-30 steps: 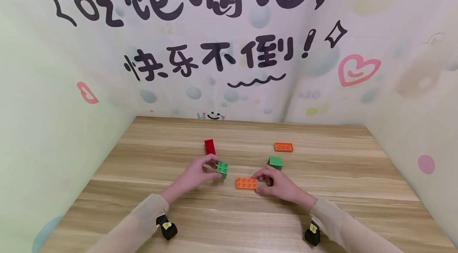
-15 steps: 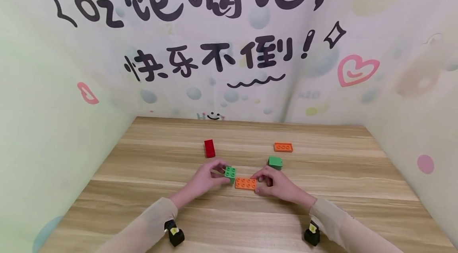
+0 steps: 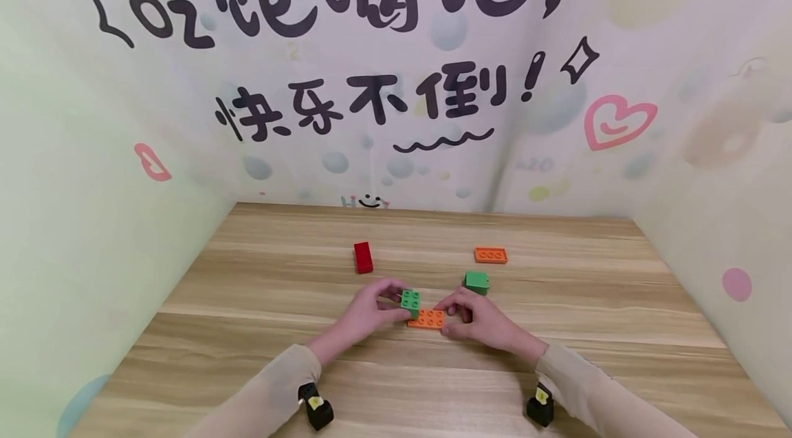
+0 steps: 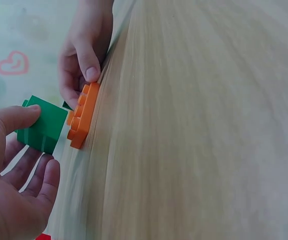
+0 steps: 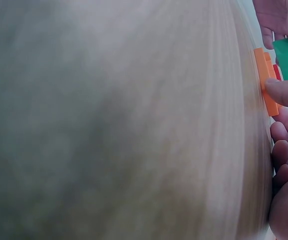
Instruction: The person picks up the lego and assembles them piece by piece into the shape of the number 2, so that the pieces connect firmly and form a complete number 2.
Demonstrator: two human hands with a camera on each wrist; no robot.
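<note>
My left hand [image 3: 364, 313] pinches a green building brick [image 3: 410, 300] with four studs, thumb on one side and fingers on the other. Studs up, the brick hangs over the left end of a flat orange brick [image 3: 433, 319]. In the left wrist view a gap shows between the green brick [image 4: 46, 125] and the studs of the orange brick [image 4: 85, 117]. That orange brick lies on the table, its right end pinched between thumb and fingers of my right hand [image 3: 489, 321]. The right wrist view shows the thumb pressed against the orange brick's side [image 5: 262, 75].
Behind my left hand lies a red brick [image 3: 363, 258]. A second green brick [image 3: 476, 282] sits just beyond my right hand, and another flat orange brick [image 3: 491, 256] lies upside down farther back. The wooden table [image 3: 297, 238] meets a printed cloth wall at its back edge.
My left hand has carried the green brick rightward and slightly nearer, from beside the red brick to above the orange brick's left end. My right hand has stayed on the orange brick.
</note>
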